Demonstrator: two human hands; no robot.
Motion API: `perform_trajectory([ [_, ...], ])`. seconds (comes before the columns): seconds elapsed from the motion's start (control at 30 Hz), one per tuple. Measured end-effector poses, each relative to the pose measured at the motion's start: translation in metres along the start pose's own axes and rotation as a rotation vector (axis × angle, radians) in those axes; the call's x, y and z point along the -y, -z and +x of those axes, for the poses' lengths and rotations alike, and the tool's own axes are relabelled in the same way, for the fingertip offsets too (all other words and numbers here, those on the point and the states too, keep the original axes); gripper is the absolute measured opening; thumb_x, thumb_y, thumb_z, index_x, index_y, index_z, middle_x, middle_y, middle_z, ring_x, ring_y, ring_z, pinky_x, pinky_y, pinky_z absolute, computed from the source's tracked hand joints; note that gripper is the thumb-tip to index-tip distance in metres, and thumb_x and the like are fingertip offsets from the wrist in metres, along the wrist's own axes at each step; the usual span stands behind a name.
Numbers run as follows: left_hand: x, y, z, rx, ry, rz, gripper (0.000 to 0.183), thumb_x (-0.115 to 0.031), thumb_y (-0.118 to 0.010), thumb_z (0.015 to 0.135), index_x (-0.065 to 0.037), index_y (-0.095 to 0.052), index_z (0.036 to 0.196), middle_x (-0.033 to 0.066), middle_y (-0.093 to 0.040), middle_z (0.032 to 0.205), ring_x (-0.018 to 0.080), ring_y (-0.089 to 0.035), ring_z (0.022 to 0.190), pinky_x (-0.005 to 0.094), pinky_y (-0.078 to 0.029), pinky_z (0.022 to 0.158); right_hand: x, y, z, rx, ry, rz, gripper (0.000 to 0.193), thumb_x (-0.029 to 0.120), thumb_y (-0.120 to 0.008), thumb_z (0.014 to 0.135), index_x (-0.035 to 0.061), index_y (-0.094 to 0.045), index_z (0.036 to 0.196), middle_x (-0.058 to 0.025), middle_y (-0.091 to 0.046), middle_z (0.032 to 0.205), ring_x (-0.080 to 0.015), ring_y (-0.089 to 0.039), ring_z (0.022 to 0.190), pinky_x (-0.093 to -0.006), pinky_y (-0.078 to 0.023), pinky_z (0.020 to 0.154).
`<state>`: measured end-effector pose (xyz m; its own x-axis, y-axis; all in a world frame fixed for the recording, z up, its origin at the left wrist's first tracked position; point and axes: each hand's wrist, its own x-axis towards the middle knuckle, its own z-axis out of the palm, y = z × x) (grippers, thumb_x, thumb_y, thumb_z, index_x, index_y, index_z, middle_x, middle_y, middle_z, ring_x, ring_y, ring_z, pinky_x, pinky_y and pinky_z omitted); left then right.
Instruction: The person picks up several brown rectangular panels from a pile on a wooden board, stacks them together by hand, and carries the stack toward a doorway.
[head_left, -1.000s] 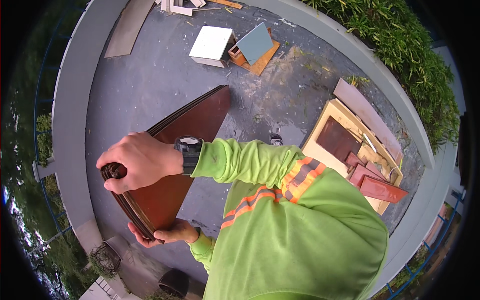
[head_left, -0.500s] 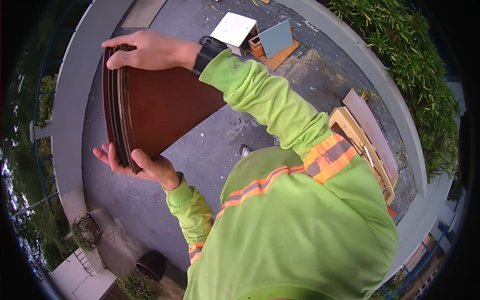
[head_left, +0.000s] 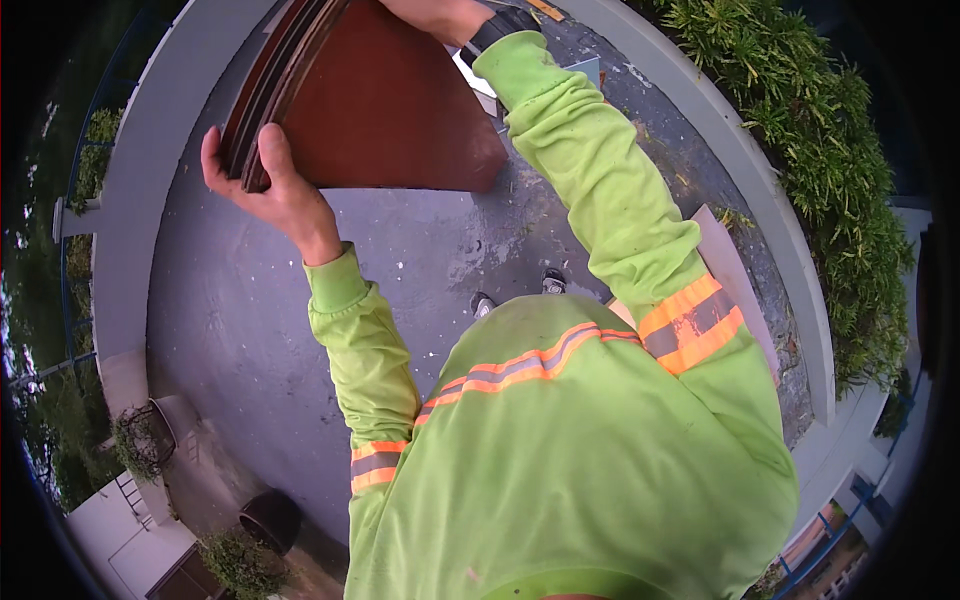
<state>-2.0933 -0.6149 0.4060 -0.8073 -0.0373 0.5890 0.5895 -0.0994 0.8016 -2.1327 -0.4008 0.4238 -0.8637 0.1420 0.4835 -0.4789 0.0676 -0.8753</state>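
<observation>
The left hand (head_left: 285, 200) clasps the near end of the brown boards (head_left: 385, 110), held far left over the grey floor (head_left: 250, 320); the right hand's (head_left: 440, 14) grip I cannot tell.

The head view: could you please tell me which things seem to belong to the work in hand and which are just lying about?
In hand, it seems:
stack of reddish-brown panels
left hand, gripping its lower corner
right hand, partly out of frame

Lying about, it seems:
white box, mostly hidden
blue-grey panel
pale board at right
</observation>
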Motion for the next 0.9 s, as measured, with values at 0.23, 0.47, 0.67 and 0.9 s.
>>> perform_trajectory([
  [0.23, 0.021, -0.039, 0.026, 0.003, -0.016, -0.227, 0.056, -0.021, -0.072, 0.085, -0.006, -0.037, 0.126, 0.0079, -0.053, 0.109, 0.0144, -0.054, 0.099, 0.0286, -0.043, 0.092, -0.005, 0.039, 0.02, -0.198, 0.058, -0.056, 0.066, 0.044, -0.055, 0.092, -0.0035, -0.047, 0.136, -0.0145, -0.049, 0.139, -0.022, -0.042, 0.131, -0.0303, -0.028, 0.11],
  [0.47, 0.029, -0.06, 0.04, 0.152, -0.05, -0.162, 0.052, -0.021, -0.068, 0.089, -0.006, -0.043, 0.131, 0.0099, -0.05, 0.125, 0.0203, -0.048, 0.117, 0.0333, -0.037, 0.101, 0.008, 0.059, 0.012, -0.19, -0.089, 0.088, 0.07, 0.046, -0.055, 0.091, -0.0015, -0.041, 0.141, -0.0117, -0.042, 0.145, -0.0218, -0.037, 0.134, -0.0314, -0.026, 0.111],
  [0.67, 0.032, -0.071, 0.052, 0.307, 0.009, -0.272, 0.043, -0.017, -0.065, 0.089, -0.006, -0.048, 0.128, 0.007, -0.054, 0.117, 0.0171, -0.051, 0.11, 0.0302, -0.039, 0.097, 0.008, 0.082, 0.004, -0.293, -0.05, -0.068, 0.072, 0.048, -0.055, 0.092, -0.0001, -0.038, 0.143, -0.0121, -0.04, 0.147, -0.0218, -0.035, 0.135, -0.0314, -0.024, 0.112],
  [0.9, 0.029, -0.103, 0.029, 0.448, 0.082, -0.261, 0.07, -0.004, -0.077, 0.076, -0.003, -0.041, 0.135, 0.0071, -0.058, 0.118, 0.0154, -0.057, 0.106, 0.0289, -0.046, 0.094, 0.009, 0.116, -0.034, -0.356, -0.005, -0.214, 0.092, 0.069, -0.042, 0.09, 0.0028, -0.019, 0.15, -0.0232, -0.021, 0.153, -0.0318, -0.018, 0.144, -0.0395, -0.016, 0.115],
])
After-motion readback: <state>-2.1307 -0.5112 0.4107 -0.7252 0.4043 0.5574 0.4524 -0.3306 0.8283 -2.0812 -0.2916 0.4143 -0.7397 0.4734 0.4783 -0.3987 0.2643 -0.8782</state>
